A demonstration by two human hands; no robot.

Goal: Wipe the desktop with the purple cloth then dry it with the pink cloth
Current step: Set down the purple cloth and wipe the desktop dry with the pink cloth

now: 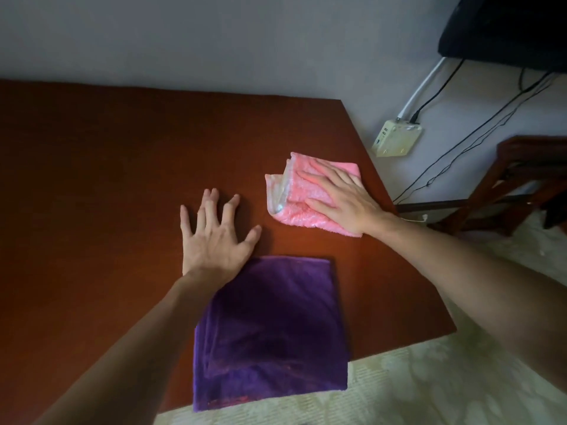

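Purple cloth folded flat at the desktop's near edge, pink cloth rumpled near the right edge

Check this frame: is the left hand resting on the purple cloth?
No, the left hand lies flat on the bare desk, beyond the purple cloth.

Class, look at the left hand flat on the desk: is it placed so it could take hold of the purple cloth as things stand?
Probably yes. The left hand lies open on the desktop, right at the far corner of the purple cloth. Nothing lies on that cloth, and the right hand is off on the pink cloth.
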